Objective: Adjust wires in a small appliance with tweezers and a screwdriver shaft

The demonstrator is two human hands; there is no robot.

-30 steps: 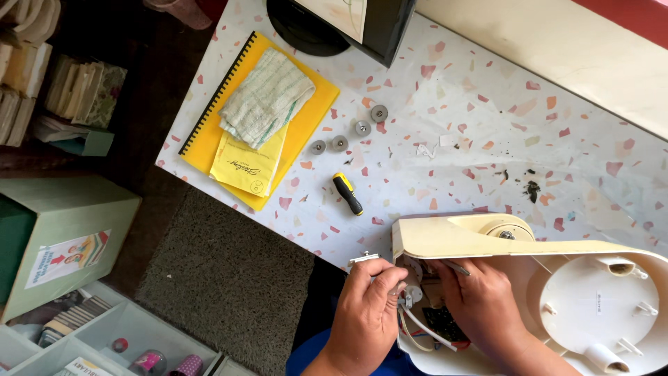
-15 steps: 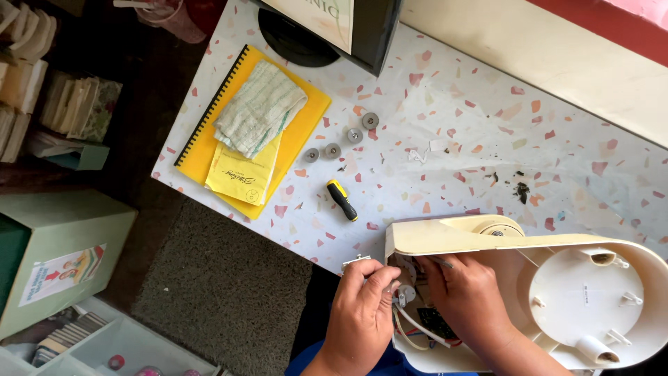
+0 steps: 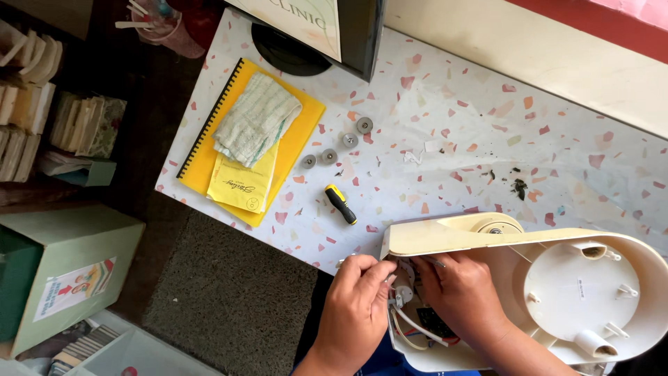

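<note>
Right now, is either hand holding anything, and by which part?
The left hand pinches a small silvery tool by its end at the casing opening. The right hand rests inside; whether it holds anything cannot be told.

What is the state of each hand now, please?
Left hand: closed, pinching a thin metal tool.
Right hand: fingers inside the cream appliance; grip cannot be told.

Both hands work inside the open cream casing (image 3: 557, 292) at the desk (image 3: 445, 118) edge, the left hand (image 3: 358, 306) pinching something small, the right hand (image 3: 463, 292) over the wires (image 3: 410, 327). A screwdriver (image 3: 341, 204), four washers (image 3: 337, 147) and a yellow notebook (image 3: 299, 125) lie nearby.
</note>
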